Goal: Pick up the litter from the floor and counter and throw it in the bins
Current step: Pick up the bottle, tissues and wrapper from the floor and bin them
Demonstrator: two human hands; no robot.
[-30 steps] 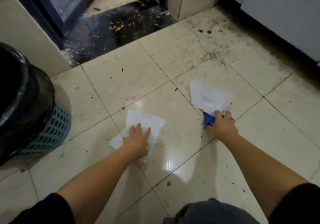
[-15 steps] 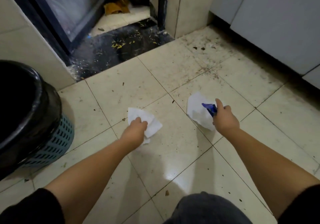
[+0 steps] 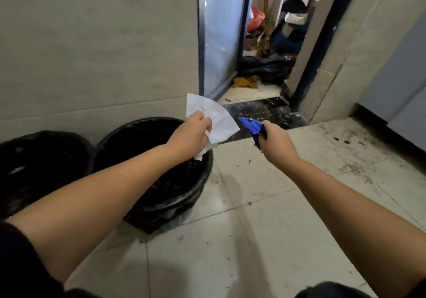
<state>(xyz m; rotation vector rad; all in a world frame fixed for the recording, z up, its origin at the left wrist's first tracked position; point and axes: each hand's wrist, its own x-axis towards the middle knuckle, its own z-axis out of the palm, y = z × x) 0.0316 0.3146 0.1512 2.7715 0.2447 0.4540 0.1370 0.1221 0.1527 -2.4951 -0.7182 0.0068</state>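
Since the earlier frame I've lifted both hands off the floor and swung toward the bins. My left hand (image 3: pixel 192 134) is closed, pinching a white tissue (image 3: pixel 214 119) over the rim of the nearer bin (image 3: pixel 202 171); my right hand (image 3: pixel 275 144) is fisted round a blue wrapper (image 3: pixel 251 126), beside that bin and above the floor tiles (image 3: pixel 265 217). Both look light and limp, so a bunched corner grip should do. Both bins wear black liners; I can't make out their contents. The second bin (image 3: pixel 46 157) sits left, touching the first.
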